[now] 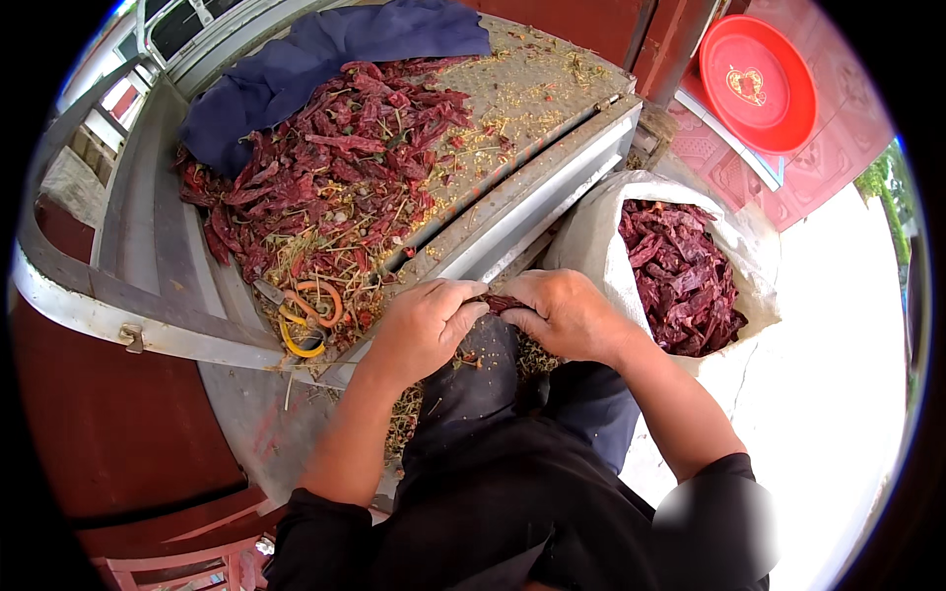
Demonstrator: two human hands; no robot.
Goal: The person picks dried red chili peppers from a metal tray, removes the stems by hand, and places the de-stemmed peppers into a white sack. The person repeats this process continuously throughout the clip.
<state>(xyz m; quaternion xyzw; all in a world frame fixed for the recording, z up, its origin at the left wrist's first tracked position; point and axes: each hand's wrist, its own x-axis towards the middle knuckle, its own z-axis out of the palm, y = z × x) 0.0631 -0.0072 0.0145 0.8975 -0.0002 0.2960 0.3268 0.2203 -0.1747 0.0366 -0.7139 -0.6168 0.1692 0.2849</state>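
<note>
My left hand [425, 325] and my right hand [569, 314] meet above my lap, each pinching one end of a dark red dried chili pepper [501, 301]. Ahead and to the left, a heap of dried red chili peppers [347, 148] lies on a metal truck bed, mixed with stems and loose yellow seeds. Scissors [314, 306] with orange and yellow handles rest at the near edge of the heap, left of my left hand. Beyond my right hand stands an open white woven sack [591, 229] holding dried chili peppers [676, 273].
A dark blue cloth [295, 74] covers the far side of the heap. The bed's metal side rail [170, 325] curves round on the left. A red plastic basin [761, 85] sits on a pink patterned surface at the upper right. Stems litter the ground by my legs.
</note>
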